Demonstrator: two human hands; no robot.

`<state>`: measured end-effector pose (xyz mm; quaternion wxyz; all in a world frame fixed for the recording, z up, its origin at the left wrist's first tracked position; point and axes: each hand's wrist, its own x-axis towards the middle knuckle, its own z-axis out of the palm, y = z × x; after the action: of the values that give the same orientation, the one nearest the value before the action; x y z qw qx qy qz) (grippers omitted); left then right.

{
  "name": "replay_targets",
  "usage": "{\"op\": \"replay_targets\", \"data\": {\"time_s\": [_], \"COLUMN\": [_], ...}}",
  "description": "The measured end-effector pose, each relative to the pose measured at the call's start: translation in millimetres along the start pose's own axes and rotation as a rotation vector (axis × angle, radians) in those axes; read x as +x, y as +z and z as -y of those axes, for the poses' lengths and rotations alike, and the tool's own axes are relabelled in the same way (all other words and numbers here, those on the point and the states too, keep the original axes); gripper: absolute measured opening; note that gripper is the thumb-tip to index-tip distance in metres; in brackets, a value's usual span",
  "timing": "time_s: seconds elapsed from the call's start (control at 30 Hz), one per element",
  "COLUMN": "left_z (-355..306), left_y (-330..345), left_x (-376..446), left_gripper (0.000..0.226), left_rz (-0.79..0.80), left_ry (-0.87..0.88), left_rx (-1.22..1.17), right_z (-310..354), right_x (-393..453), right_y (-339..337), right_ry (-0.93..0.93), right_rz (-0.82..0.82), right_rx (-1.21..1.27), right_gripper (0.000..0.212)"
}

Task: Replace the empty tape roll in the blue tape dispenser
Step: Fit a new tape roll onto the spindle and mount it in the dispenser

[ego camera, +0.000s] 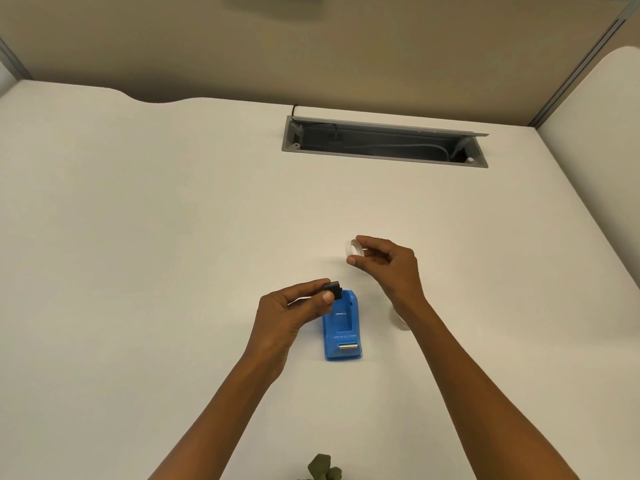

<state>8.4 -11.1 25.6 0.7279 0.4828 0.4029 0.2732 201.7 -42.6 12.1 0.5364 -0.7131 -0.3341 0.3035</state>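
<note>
The blue tape dispenser (343,329) stands on the white desk (173,220), its roll bay empty and its metal cutter toward me. My left hand (294,306) pinches a small black spindle core (333,289) just above the dispenser's far end. My right hand (388,263) holds a thin clear ring, the empty tape roll (354,248), between thumb and fingers, above the desk to the right of the dispenser. A second clear tape roll (400,320) lies on the desk, mostly hidden behind my right wrist.
An open grey cable tray (384,142) with wires is set into the desk at the back. A tan partition wall (311,46) runs behind the desk. A green object (323,467) shows at the bottom edge.
</note>
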Motion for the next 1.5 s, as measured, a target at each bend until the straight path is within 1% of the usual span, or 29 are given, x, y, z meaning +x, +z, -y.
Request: {"op": "replay_targets", "data": {"time_s": [0.13,0.43,0.57,0.83,1.23,1.5], "left_z": [1,2,3,4,5,7], "left_y": [-1,-3,-3,-1,-3,-4], "left_x": [0,3,3,3,3,3], "left_gripper": [0.033,0.026,0.02,0.034,0.032,0.036], "left_rz": [-0.007,-0.038,-0.04,-0.034,-0.022,-0.016], "left_ry": [-0.002,-0.017,-0.032,-0.039,-0.039,-0.032], "left_rx": [-0.002,0.01,0.018,-0.001,-0.014,0.0], "right_z": [-8,-18,-22,-24,-22,-20], "right_x": [13,27,27,27,27,29], "right_y": [12,27,28,30,32,34], "right_ry": [-0.026,-0.05,-0.057,-0.048,-0.059,-0.057], "right_rz": [0.017,0.017,0.008,-0.01,-0.005,0.015], "right_rx": [-0.099,-0.178,-0.196,-0.197,-0.224,-0.276], "right_gripper": [0.047,0.048,0.049,0.048,0.047,0.048]}}
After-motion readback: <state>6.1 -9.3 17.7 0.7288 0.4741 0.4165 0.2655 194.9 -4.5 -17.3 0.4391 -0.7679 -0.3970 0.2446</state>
